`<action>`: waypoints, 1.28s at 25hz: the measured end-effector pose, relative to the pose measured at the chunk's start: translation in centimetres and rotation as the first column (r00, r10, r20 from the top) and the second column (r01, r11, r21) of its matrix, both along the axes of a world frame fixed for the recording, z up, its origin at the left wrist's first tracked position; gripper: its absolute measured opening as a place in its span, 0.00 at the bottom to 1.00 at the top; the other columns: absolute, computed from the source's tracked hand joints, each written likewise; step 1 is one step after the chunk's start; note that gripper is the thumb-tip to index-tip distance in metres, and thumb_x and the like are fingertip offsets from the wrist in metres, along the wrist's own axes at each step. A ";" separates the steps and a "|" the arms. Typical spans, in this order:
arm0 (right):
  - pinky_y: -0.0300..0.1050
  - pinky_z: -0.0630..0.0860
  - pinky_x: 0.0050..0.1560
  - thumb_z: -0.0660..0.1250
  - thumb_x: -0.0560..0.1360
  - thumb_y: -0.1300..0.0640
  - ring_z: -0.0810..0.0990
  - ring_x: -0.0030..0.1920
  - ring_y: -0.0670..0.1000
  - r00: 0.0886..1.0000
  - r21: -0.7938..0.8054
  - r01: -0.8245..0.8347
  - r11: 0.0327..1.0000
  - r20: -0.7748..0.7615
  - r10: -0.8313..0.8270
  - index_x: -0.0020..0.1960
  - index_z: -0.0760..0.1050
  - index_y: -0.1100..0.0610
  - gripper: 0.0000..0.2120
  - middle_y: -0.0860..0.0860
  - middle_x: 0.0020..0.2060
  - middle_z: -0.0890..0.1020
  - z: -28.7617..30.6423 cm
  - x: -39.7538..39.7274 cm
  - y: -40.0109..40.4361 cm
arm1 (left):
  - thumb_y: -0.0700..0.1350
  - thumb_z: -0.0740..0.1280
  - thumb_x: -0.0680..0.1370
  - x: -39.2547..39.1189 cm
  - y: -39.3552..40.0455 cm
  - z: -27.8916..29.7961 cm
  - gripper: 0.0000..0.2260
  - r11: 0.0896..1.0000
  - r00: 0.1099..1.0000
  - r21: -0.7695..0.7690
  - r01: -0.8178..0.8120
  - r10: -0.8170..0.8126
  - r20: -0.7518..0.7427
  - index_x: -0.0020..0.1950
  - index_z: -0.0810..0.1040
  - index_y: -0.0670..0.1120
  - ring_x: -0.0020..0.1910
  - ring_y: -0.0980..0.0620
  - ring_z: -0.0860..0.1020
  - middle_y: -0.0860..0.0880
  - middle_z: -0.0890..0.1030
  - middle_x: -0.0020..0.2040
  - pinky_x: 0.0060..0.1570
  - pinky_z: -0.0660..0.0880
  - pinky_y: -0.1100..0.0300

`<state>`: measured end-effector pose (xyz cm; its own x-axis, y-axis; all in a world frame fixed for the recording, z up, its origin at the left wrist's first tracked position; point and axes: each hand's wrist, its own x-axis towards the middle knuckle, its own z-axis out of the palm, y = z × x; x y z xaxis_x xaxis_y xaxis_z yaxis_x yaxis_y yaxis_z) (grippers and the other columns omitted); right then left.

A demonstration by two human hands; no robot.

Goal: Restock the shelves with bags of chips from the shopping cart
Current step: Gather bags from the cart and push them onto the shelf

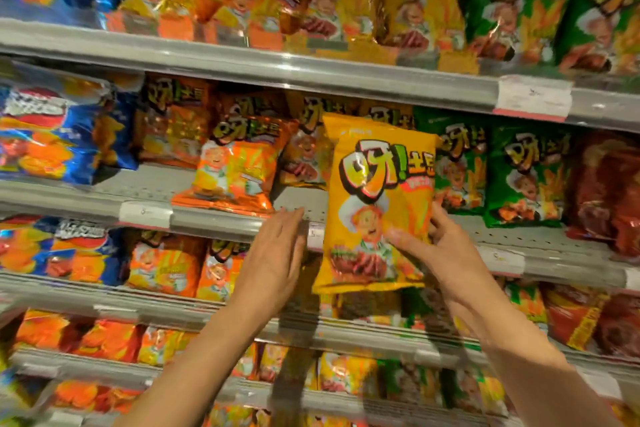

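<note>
My right hand [436,246] grips a yellow bag of chips [374,191] by its lower right side, thumb across the front. The bag stands upright in front of the middle shelf [301,208], over a bare gap between an orange bag [235,173] on the left and green bags [460,177] on the right. My left hand [277,253] is raised just left of the yellow bag with fingers straight, apart from it, near the shelf's front edge. The shopping cart is out of sight.
Shelves above and below are packed with blue, orange, yellow, green and red chip bags. Price tags [533,97] hang on the shelf rails. Red bags [609,191] fill the right end of the middle shelf.
</note>
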<state>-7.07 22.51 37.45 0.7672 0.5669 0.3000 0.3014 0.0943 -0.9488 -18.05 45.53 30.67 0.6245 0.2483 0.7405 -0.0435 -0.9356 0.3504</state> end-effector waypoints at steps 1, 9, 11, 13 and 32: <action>0.40 0.83 0.47 0.82 0.60 0.45 0.86 0.55 0.47 1.000 0.026 0.012 1.000 -0.026 -0.012 0.64 0.77 0.46 0.33 0.47 0.56 0.86 0.8 0.3 1.5 | 0.39 0.63 0.83 -0.4 0.2 -0.4 0.18 1.000 1.000 -0.008 0.009 -0.010 -0.003 0.73 0.72 0.39 0.71 0.42 0.70 0.39 0.76 0.68 0.72 0.61 0.55; 0.30 0.78 0.38 0.77 0.72 0.60 0.83 0.43 0.33 0.980 0.041 0.192 0.981 0.043 -0.193 0.59 0.75 0.50 0.19 0.46 0.53 0.84 4.7 2.9 9.5 | 0.43 0.65 0.82 -1.0 4.5 2.9 0.21 0.987 0.987 -0.053 -0.154 0.156 0.037 0.75 0.70 0.40 0.77 0.35 0.62 0.37 0.70 0.73 0.74 0.62 0.38; 0.30 0.76 0.40 0.77 0.72 0.58 0.81 0.42 0.29 0.975 -0.012 0.207 0.978 0.079 -0.205 0.60 0.74 0.49 0.20 0.42 0.52 0.83 4.2 2.9 11.5 | 0.46 0.63 0.83 -0.8 5.4 2.8 0.22 0.991 0.991 -0.036 -0.131 0.130 -0.017 0.77 0.68 0.40 0.77 0.36 0.62 0.38 0.69 0.73 0.74 0.62 0.38; 0.29 0.76 0.35 0.77 0.73 0.58 0.81 0.39 0.30 0.979 -0.030 0.196 0.980 0.064 -0.194 0.58 0.74 0.50 0.18 0.43 0.50 0.83 3.1 2.8 13.5 | 0.52 0.59 0.84 -0.6 6.2 1.8 0.26 0.995 0.994 -0.024 -0.096 0.095 -0.050 0.80 0.63 0.41 0.79 0.39 0.59 0.39 0.66 0.77 0.76 0.58 0.40; 0.52 0.77 0.60 0.79 0.70 0.48 0.79 0.61 0.56 0.955 -0.361 0.275 0.891 0.212 -0.209 0.64 0.72 0.56 0.28 0.54 0.60 0.81 1.9 4.9 15.3 | 0.63 0.55 0.80 0.1 6.1 -0.7 0.29 0.959 0.954 0.208 -0.194 0.234 -0.188 0.77 0.70 0.50 0.77 0.31 0.59 0.34 0.65 0.76 0.74 0.56 0.33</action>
